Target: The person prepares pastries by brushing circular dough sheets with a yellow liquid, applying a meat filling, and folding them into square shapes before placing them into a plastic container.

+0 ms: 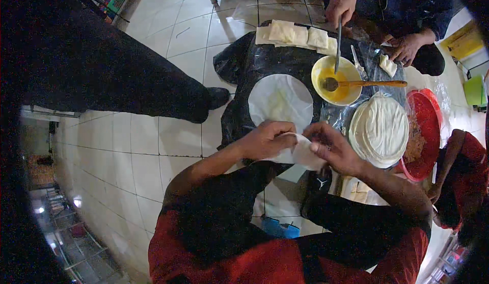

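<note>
My left hand (pixel 272 140) pinches one side of a thin, pale dough wrapper (pixel 301 152). My right hand (pixel 336 150) grips its other side, so the sheet is bent between both hands, above my lap at the near edge of the black plastic. Just beyond, a round wrapper (pixel 281 100) lies flat with a faint yellowish patch in its middle. To the right of my right hand rises a stack of round wrappers (pixel 379 129). A cream bowl (pixel 320 91) holds yellow liquid, with a wooden-handled utensil (pixel 379 83) lying across it.
Folded dough parcels (pixel 290 32) lie along the far edge of the black plastic (pixel 239 59). Opposite, a co-worker's hand (pixel 342 3) dips a thin utensil into the bowl; the other touches a parcel (pixel 387 65). A red basin (pixel 430 146) holds brownish filling. Another person sits at right.
</note>
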The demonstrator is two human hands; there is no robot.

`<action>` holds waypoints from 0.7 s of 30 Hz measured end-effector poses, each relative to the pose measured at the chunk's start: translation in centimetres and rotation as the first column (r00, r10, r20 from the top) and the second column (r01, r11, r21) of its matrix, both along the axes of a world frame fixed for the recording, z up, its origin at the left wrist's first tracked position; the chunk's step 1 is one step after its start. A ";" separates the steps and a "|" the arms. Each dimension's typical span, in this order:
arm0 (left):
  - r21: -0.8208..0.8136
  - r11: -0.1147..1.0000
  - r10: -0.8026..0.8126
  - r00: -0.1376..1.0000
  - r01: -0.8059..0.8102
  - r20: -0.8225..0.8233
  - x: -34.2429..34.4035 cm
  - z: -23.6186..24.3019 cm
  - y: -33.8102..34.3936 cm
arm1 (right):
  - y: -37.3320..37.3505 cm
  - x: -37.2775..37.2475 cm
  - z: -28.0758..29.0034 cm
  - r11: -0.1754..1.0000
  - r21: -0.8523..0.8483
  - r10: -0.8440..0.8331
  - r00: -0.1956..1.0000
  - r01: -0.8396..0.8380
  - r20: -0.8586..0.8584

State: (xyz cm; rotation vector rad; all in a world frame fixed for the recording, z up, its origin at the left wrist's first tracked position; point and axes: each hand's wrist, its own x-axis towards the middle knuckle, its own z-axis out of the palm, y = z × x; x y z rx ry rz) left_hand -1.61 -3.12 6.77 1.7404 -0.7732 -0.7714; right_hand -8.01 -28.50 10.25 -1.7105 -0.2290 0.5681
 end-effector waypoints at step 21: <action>0.126 0.991 -0.070 0.981 0.047 0.181 -1.0 4.9 1.9 | 2.2 -0.2 0.6 0.946 -0.324 0.192 0.823 -0.011 0.534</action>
